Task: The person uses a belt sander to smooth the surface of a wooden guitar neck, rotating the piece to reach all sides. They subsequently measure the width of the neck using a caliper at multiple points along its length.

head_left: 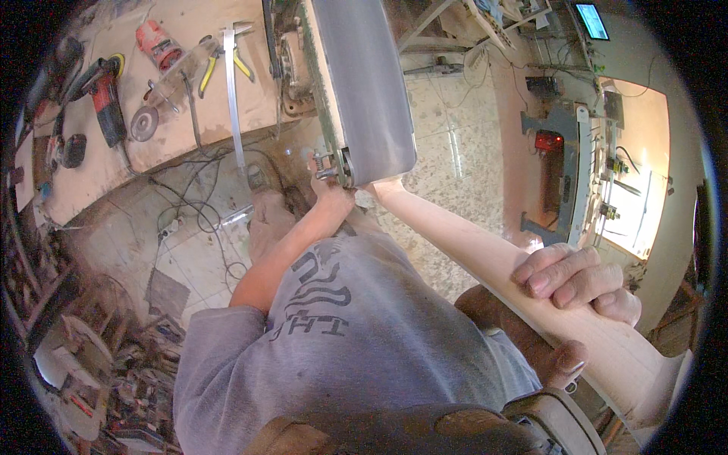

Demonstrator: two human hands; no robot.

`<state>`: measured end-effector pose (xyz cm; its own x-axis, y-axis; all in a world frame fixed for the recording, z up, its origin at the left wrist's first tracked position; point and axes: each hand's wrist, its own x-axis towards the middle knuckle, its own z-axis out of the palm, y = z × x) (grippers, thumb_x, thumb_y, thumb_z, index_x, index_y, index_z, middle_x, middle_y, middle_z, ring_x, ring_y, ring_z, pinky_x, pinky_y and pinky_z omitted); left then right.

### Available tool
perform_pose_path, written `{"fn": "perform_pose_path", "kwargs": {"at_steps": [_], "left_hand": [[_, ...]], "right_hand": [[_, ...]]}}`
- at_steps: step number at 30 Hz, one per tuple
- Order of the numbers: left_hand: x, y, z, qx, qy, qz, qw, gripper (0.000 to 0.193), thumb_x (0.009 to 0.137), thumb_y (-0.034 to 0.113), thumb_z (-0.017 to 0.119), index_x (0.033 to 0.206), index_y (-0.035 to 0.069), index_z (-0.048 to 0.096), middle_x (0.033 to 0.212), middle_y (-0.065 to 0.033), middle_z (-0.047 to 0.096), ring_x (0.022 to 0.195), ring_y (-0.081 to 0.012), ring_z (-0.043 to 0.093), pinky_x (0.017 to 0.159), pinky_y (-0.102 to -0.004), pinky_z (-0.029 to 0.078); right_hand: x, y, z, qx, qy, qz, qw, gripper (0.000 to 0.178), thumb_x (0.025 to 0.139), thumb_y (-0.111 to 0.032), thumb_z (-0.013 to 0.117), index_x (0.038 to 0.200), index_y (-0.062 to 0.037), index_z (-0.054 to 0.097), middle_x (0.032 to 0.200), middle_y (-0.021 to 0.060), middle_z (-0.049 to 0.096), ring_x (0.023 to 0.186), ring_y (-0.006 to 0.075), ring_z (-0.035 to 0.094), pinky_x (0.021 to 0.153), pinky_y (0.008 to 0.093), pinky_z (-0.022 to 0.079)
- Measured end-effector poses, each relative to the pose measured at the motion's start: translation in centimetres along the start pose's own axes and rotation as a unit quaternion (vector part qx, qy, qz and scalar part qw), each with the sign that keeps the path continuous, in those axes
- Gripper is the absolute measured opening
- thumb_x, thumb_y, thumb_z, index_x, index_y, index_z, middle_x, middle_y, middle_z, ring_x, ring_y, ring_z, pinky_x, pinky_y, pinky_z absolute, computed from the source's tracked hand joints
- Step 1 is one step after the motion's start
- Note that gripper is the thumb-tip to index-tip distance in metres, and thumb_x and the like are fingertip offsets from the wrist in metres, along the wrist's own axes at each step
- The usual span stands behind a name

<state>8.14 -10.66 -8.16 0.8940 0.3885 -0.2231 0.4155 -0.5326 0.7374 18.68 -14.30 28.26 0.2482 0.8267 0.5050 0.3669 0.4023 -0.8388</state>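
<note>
A long, pale, shaped piece of wood (466, 231) slants from under the near end of the belt sander (371, 98) to the lower right, where it widens and flares. My right hand (584, 284) grips it near the broad end, fingers over the top face and thumb at the lower edge. The narrow end meets the underside of the sander's rounded end, and contact with the grey belt cannot be made out. My left hand (334, 189) is at that same end, beside a spring and bolt; its fingers are mostly hidden by the machine.
On the workbench (205, 114) at left lie a red-and-black angle grinder (108, 106), a red power tool (159, 47), yellow-handled pliers (208, 72) and a long metal caliper (231, 91). Cables (201, 205) tangle on the tiled floor. A grey machine (565, 174) stands at right.
</note>
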Motion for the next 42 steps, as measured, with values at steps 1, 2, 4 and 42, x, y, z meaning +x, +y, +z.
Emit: {"fn": "perform_pose_path", "kwargs": {"at_steps": [1, 2, 4, 42], "left_hand": [[0.1, 0.2, -0.3, -0.008, 0.006, -0.010, 1.000, 0.017, 0.078, 0.009, 0.050, 0.087, -0.001, 0.060, 0.082, -0.0203, 0.063, 0.082, -0.0358, 0.064, 0.073, -0.0489, 0.050], [0.1, 0.4, -0.4, -0.016, 0.011, -0.017, 1.000, 0.018, 0.079, 0.010, 0.049, 0.088, 0.000, 0.060, 0.083, -0.0200, 0.063, 0.082, -0.0356, 0.064, 0.073, -0.0490, 0.050], [0.3, 0.3, -0.4, -0.032, 0.020, -0.027, 0.999, 0.019, 0.079, 0.013, 0.048, 0.089, 0.000, 0.060, 0.084, -0.0193, 0.062, 0.083, -0.0352, 0.064, 0.074, -0.0491, 0.049], [3.2, 1.6, 2.1, -0.810, 0.304, -0.212, 0.455, 0.059, 0.093, 0.063, 0.031, 0.119, 0.016, 0.054, 0.117, -0.0071, 0.059, 0.105, -0.0278, 0.058, 0.087, -0.0521, 0.049]], "right_hand": [[0.0, 0.0, -0.2, 0.004, -0.002, 0.004, 1.000, 0.046, 0.083, -0.025, 0.067, 0.116, -0.0012, 0.045, 0.083, 0.0128, 0.047, 0.071, 0.0253, 0.053, 0.055, 0.0405, 0.051], [0.0, 0.0, -0.3, 0.005, -0.004, 0.003, 1.000, 0.046, 0.083, -0.024, 0.067, 0.117, -0.0012, 0.045, 0.083, 0.0129, 0.047, 0.072, 0.0255, 0.053, 0.055, 0.0405, 0.051], [0.0, 0.2, -0.3, 0.008, -0.007, -0.005, 1.000, 0.046, 0.083, -0.024, 0.066, 0.118, -0.0012, 0.045, 0.083, 0.0130, 0.047, 0.072, 0.0258, 0.053, 0.055, 0.0405, 0.051], [1.4, 2.5, 0.1, 0.076, 0.024, -0.074, 0.994, 0.046, 0.081, -0.032, 0.056, 0.107, 0.0042, 0.046, 0.079, 0.0152, 0.045, 0.066, 0.0245, 0.050, 0.048, 0.0340, 0.047]]}}
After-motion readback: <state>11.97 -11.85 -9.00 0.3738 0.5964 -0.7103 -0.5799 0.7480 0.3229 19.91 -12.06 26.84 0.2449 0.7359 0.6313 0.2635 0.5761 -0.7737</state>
